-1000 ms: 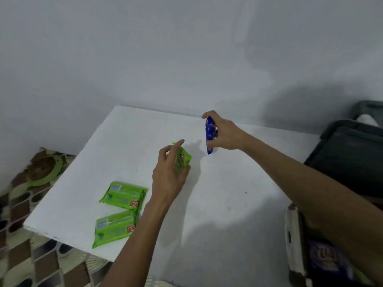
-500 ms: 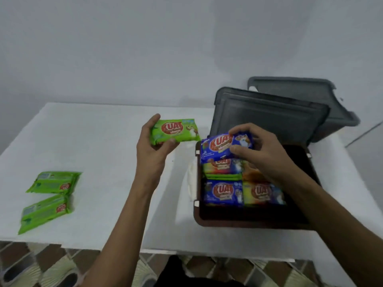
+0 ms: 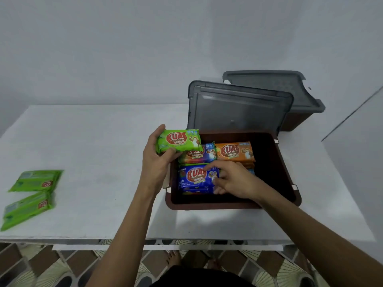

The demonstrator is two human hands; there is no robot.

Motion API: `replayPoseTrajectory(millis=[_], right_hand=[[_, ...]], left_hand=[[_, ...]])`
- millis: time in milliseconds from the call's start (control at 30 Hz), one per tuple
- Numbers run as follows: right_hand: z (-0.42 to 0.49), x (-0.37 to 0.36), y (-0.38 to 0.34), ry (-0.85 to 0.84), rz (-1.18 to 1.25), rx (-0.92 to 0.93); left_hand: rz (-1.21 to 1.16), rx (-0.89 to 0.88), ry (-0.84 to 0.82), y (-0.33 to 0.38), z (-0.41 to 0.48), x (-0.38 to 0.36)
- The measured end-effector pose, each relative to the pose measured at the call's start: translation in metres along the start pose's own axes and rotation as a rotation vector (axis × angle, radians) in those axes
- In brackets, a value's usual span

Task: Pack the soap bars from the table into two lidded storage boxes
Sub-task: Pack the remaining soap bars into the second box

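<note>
My left hand (image 3: pixel 155 162) grips a green soap bar (image 3: pixel 179 140) above the left rim of the open brown storage box (image 3: pixel 228 205). Inside the box, my right hand (image 3: pixel 232 179) holds the right end of a blue soap bar (image 3: pixel 195 179) lying on the front left stack. An orange soap bar (image 3: pixel 235 151) and another blue one lie behind it. The box's grey lid (image 3: pixel 238 108) stands open at the back. Two green soap bars (image 3: pixel 36 180) (image 3: pixel 27 207) lie on the white table (image 3: pixel 99 162) at the far left.
A second brown box with its grey lid (image 3: pixel 267 88) on sits behind the open one, at the back right. The table's front edge runs above a patterned tile floor (image 3: pixel 41 266). A pale wall stands behind the table.
The view swung from the table's left to the open box. My right hand lowered the blue bar into the box's front left stack. My left hand carried the green bar over the box's rim.
</note>
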State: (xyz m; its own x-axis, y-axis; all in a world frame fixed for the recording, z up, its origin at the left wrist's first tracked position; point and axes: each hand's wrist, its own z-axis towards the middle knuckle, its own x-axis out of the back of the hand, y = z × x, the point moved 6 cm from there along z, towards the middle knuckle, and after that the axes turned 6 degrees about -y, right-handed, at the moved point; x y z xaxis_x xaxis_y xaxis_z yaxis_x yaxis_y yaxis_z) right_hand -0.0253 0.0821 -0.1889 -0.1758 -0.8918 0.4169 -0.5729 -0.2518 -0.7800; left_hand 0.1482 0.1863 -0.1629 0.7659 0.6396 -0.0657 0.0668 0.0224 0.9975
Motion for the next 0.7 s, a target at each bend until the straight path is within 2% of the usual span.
replayPoseTrajectory(millis=[133,233,300,367,400,500,600,700], right_hand=[[0.001,-0.002,-0.005,0.076,-0.387,0.021],[-0.004,0.005,-0.013,0.115,-0.468,0.096],[-0.009,0.017,-0.022,0.217,-0.269,0.159],[-0.014,0.031,-0.026,0.335,0.074,0.2],[-0.015,0.035,-0.025,0.333,0.274,0.206],[-0.015,0.033,-0.02,0.185,0.81,0.219],[-0.028,0.045,-0.01,0.197,0.906,0.223],[-0.051,0.066,0.006,0.258,0.78,0.182]], left_hand=[[0.047,0.004,-0.028,-0.002,0.003,0.0],[0.059,0.007,-0.054,0.001,0.002,-0.004],[0.065,0.016,-0.078,0.002,0.0,-0.008],[0.037,0.035,-0.121,0.003,-0.003,-0.016],[0.024,0.041,-0.151,0.004,-0.004,-0.023],[0.087,0.032,-0.27,0.006,-0.01,-0.047],[0.36,-0.071,-0.437,0.012,-0.013,-0.063],[0.695,-0.204,-0.517,0.009,-0.01,-0.061]])
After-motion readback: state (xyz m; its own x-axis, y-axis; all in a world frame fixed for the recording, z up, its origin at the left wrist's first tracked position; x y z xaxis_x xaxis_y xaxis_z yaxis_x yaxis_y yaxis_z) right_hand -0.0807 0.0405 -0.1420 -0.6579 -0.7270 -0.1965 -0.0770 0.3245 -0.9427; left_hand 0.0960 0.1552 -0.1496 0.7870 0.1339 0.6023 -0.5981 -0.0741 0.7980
